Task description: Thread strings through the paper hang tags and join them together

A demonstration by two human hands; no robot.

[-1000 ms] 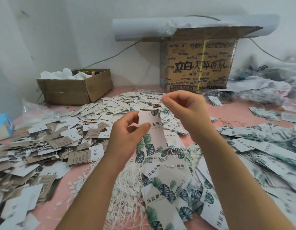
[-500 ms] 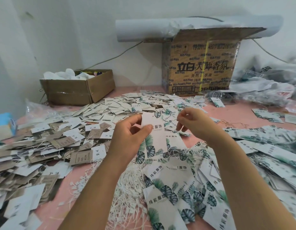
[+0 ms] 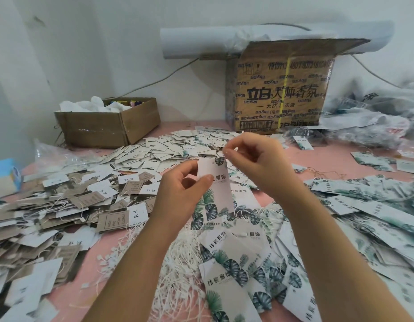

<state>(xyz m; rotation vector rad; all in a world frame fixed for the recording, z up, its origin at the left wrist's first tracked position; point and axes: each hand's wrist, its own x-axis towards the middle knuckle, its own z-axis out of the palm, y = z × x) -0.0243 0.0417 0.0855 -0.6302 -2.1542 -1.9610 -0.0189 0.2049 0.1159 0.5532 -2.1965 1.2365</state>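
My left hand (image 3: 180,194) holds a long white hang tag with green leaf print (image 3: 218,189) upright by its left edge, thumb on the front. My right hand (image 3: 254,159) is just above the tag's top right corner, thumb and forefinger pinched together as if on a thin string end; the string itself is too fine to see. Below the hands lies a heap of white strings (image 3: 180,263) on the pink table. More leaf-print tags (image 3: 227,277) lie in front of me and to the right.
A pile of small white and brown tags (image 3: 90,198) covers the left of the pink table (image 3: 90,296). A low open cardboard box (image 3: 108,126) stands at the back left, a tall printed carton (image 3: 280,94) at the back centre, plastic bags (image 3: 375,122) to its right.
My right hand dropped to the tag's right side half a second ago, then rose again to the top corner. The left hand kept the tag upright, almost still.
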